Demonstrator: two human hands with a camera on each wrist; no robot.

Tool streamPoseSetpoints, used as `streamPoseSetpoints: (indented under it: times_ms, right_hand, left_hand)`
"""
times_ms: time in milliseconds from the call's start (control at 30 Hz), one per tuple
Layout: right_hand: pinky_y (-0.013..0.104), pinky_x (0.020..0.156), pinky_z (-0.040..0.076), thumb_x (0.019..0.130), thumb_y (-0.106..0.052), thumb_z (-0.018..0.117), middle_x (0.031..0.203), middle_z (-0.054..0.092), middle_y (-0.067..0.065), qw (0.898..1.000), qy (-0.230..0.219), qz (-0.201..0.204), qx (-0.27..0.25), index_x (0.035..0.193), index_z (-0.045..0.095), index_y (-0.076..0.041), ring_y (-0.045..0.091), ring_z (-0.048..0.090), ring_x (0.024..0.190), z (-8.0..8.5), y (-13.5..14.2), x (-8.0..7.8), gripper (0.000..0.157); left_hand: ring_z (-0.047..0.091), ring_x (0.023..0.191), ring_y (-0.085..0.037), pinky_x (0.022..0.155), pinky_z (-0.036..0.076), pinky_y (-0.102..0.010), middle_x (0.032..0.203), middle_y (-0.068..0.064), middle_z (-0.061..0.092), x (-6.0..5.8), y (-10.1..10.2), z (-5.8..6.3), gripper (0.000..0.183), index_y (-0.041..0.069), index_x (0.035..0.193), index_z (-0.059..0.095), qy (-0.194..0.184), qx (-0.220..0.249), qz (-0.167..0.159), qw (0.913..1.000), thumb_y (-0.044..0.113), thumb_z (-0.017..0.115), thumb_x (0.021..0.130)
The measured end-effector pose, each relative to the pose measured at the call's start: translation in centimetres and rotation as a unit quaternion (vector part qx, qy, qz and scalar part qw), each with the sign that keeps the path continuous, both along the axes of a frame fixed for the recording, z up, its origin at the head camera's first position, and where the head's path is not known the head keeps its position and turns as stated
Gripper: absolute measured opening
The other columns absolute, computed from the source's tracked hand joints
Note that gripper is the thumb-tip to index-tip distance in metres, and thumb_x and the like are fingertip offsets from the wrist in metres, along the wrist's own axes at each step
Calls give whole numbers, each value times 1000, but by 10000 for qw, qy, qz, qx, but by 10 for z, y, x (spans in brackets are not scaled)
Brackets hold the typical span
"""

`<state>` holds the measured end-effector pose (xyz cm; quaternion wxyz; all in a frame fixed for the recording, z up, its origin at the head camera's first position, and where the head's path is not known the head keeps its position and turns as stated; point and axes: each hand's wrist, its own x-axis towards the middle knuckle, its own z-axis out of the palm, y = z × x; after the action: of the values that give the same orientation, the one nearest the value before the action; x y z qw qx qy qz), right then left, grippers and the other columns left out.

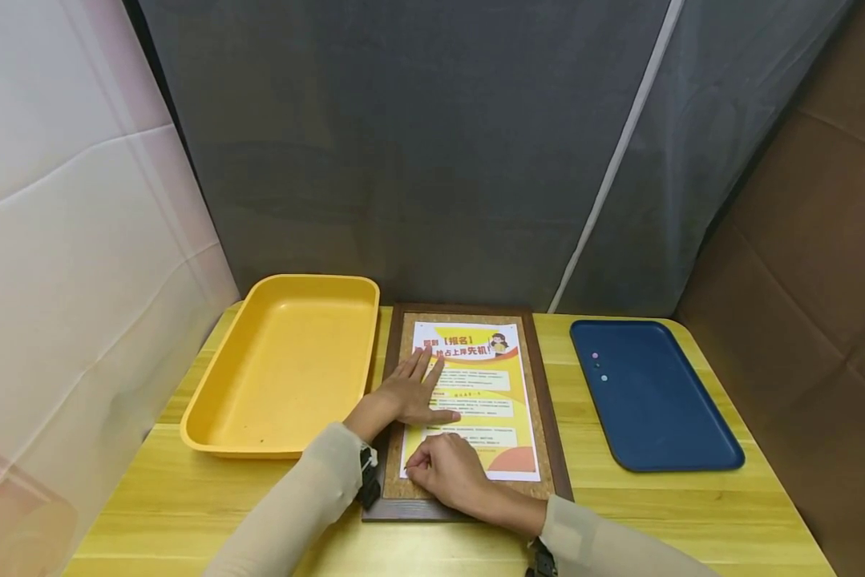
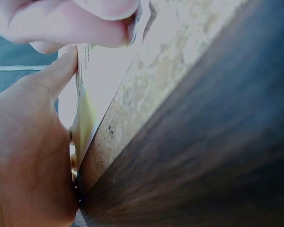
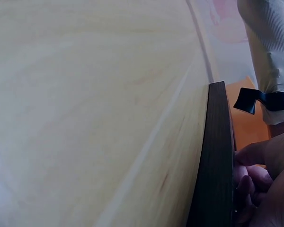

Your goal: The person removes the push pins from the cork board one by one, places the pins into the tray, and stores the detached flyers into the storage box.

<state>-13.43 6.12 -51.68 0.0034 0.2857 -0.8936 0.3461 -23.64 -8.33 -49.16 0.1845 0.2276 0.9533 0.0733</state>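
Observation:
A yellow and white printed poster (image 1: 500,417) lies on a cork board (image 1: 545,473) with a dark wooden frame (image 1: 551,401). My left hand (image 1: 406,393) rests flat on the poster's left side, fingers spread and pointing away. At the poster's near left corner, my right hand (image 1: 450,469) has its fingers curled and pinches a small pushpin (image 2: 132,32), mostly hidden by the fingertips. The left wrist view shows those fingers (image 2: 104,28) right at the paper's edge, over the cork. In the right wrist view the curled fingers (image 3: 248,184) sit just behind the frame's edge.
A deep yellow tray (image 1: 280,445) stands left of the board. To the right, a dark blue tray (image 1: 663,401) holds a few small pins (image 1: 604,377) near its left side. The wooden table (image 1: 620,513) ends at a grey partition (image 1: 403,160) behind.

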Motion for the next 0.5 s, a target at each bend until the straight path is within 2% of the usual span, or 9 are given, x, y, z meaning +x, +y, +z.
streamPoseSetpoints:
  times_ms: [100,200,333,500]
  right_hand:
    - [11,58,44,81,-6,80,65,68,-14,9999,-90,-89,35,75,82,-18,-10,52,60,0,-1,0,13]
    - [12,57,44,81,-6,79,64,67,-15,9997,-211,-120,28,75,82,-17,-10,52,59,1,-1,0,13]
    - [13,57,44,82,-8,78,63,66,-16,9992,-371,-127,75,75,80,-17,-10,51,58,3,-2,0,12]
    - [14,57,45,83,-8,79,62,65,-16,9983,-573,-68,81,75,79,-17,-9,51,57,5,-2,-1,12]
  left_hand:
    - [-7,164,-37,132,7,-50,177,-20,-9,1,0,2,112,9,171,5,-23,-9,14,10000,78,50,97]
    - [-8,164,-37,132,7,-51,176,-20,-10,-3,-1,-3,114,9,171,3,8,1,-20,10000,83,47,95]
    - [-8,164,-38,132,7,-52,176,-21,-10,-3,-2,-5,117,9,171,3,13,55,-30,10000,86,45,93]
    - [-6,164,-38,132,7,-51,177,-20,-8,1,0,2,112,9,171,5,-20,5,15,10000,79,50,96]
